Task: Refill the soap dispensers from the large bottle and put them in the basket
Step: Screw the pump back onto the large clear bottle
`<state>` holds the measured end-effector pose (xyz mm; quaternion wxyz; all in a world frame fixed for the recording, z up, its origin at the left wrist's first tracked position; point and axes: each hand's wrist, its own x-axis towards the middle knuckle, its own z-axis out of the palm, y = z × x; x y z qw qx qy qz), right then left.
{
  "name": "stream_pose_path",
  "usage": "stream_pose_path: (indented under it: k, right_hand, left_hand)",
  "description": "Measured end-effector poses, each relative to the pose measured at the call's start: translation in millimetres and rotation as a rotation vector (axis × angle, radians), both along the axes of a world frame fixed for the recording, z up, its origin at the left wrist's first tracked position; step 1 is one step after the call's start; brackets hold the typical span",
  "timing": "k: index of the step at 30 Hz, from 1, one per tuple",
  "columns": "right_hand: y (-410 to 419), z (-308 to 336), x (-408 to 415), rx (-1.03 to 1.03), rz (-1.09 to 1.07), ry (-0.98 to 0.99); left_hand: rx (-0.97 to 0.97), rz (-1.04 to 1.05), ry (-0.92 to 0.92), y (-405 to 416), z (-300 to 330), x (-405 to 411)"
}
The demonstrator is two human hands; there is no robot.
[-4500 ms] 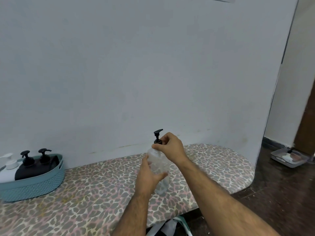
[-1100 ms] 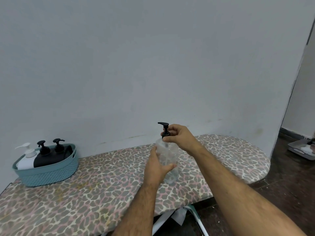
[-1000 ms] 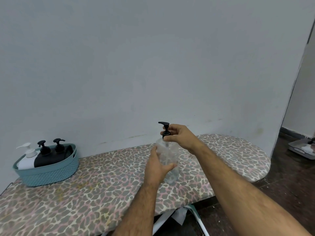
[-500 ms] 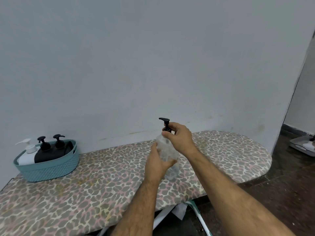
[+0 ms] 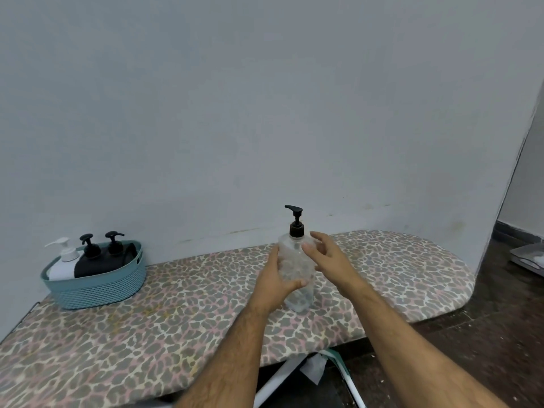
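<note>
A clear soap dispenser [image 5: 296,269] with a black pump [image 5: 295,222] stands upright on the leopard-print ironing board [image 5: 147,328]. My left hand [image 5: 275,282] is wrapped around its body from the left. My right hand [image 5: 325,256] hovers just right of the dispenser's shoulder, fingers spread, holding nothing. At the board's far left sits a teal basket [image 5: 97,285] holding a white dispenser [image 5: 63,260] and two black dispensers [image 5: 100,256]. No large bottle is in view.
A pale wall runs right behind the board. The board's rounded end [image 5: 447,278] is at the right, above dark floor. A grey tray [image 5: 530,256] lies on the floor at the far right. The board's white legs [image 5: 294,375] show below its front edge.
My right hand has let go of the black pump collar and opened beside the dispenser. My left hand still holds the body. The view has shifted slightly.
</note>
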<state>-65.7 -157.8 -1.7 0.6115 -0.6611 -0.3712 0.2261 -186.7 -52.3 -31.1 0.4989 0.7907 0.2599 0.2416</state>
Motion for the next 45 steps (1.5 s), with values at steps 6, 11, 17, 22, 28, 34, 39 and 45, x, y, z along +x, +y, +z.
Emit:
stream_pose_path:
  k: [6,11,17,22,28,34,39,45]
  right_hand:
    - [-8.4,-32.8,-4.5,-0.062,0.049,-0.019]
    - [-5.7,-42.3,-8.9,-0.098,-0.007,-0.106]
    - [-0.7,-56.7,-9.6,-0.161,-0.068,-0.158]
    - [16.7,-56.4,-11.0,-0.121,-0.058,-0.125]
    - [72.6,-41.5,-23.4,-0.057,0.055,-0.070]
    - [160.0,-38.3,-37.1,-0.052,0.188,-0.065]
    - [228.6,-49.8,-47.1,-0.077,0.256,-0.096]
    - [281.0,-57.9,-53.6,-0.085,0.302,-0.121]
  left_hand:
    - [-0.045,-0.130,0.008,10.7,4.2,-12.1]
    - [0.003,0.054,-0.007,17.8,4.2,-14.9]
    - [0.001,0.057,-0.005,22.3,-2.9,-23.1]
    - [-0.022,0.072,-0.030,32.5,-9.3,-32.5]
    - [0.020,0.203,-0.129,70.0,1.0,-51.2]
    - [0.045,0.321,-0.154,136.9,6.3,-75.8]
    - [0.070,0.406,-0.112,189.5,-2.3,-91.5]
    - [0.036,0.445,-0.094,234.9,-8.8,-99.8]
